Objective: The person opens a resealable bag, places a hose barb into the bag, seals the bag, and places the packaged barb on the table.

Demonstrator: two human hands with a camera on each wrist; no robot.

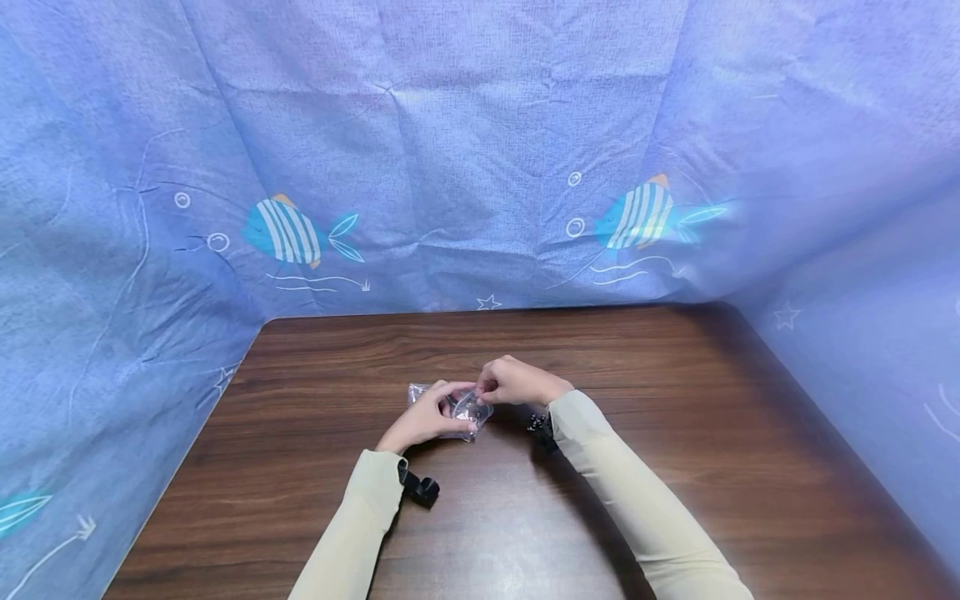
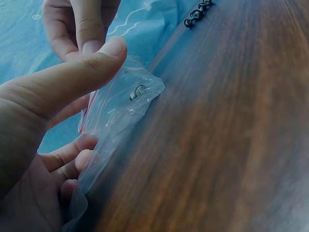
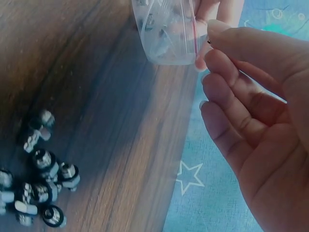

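A clear zip bag [image 2: 113,113] with a red line along its mouth is held in my left hand [image 1: 426,417], the thumb on one side and fingers on the other. Inside it shows a small shiny metal part [image 2: 139,92]. My right hand [image 1: 517,382] is right at the bag's mouth, thumb and index fingertip pinched together. Between them peeks a tiny dark piece [image 3: 209,42], mostly hidden by the fingertips. In the right wrist view the bag [image 3: 169,46] hangs just beyond my right fingertips.
A loose pile of small metal parts with black rings [image 3: 43,179] lies on the brown wooden table [image 1: 480,533], below my right wrist. A blue cloth with fish prints [image 1: 465,150] hangs around the table's back and sides.
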